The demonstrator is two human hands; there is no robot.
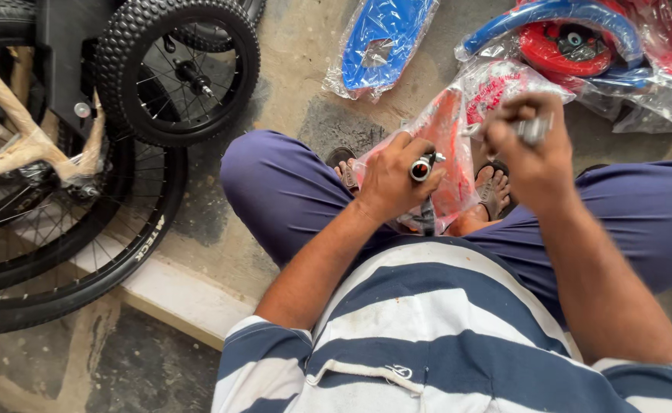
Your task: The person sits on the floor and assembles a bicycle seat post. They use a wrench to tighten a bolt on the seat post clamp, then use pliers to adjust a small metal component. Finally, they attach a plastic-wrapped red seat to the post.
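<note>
A red bicycle part wrapped in clear plastic film [447, 141] sits low in front of the squatting person, propped between the purple-trousered knees [290, 187] just above the sandalled feet [493, 191]. The left hand [389, 180] is closed around the near edge of that wrapped part and also pinches a short black-and-chrome cylindrical piece [422, 168], whose round end faces up. The right hand [531, 145] is blurred, curled shut on a small silvery metal tool [533, 128] just above the plastic. Beyond the hands, on the rough concrete floor [298, 53], lie a blue plastic-bagged part [386, 38] and, to its right, a bundle of red and blue curved parts in clear wrapping [581, 42], both near but not touching the held piece as far as I can see. Well off to the left stands a small black knobbly-tyred spoked wheel [177, 70], with larger black bicycle wheels [68, 252] leaning beside it, partly bound in tan paper wrap [22, 130]. A blue-and-white striped shirt [428, 336] fills the bottom.
</note>
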